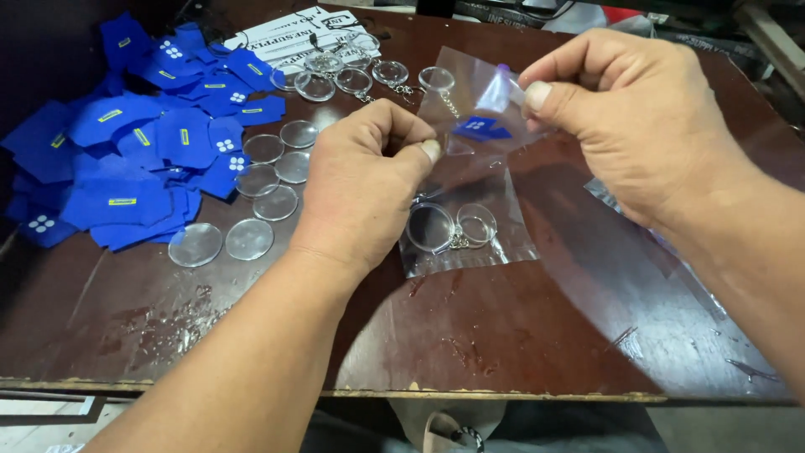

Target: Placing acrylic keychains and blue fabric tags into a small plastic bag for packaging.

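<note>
At the centre of the frame your left hand (365, 180) and right hand (633, 117) both pinch the top of the clear plastic bag (470, 210) (thin, limp, slippery, I judge), so grip its upper edge, not the keyring blanks (449, 228) inside.

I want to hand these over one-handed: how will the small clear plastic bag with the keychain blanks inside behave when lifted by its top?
The small clear plastic bag looks thin and wrinkled, so probably floppy and slippery. The round clear keychain blanks sit at its bottom, so it likely hangs bottom-heavy and swings.
</note>
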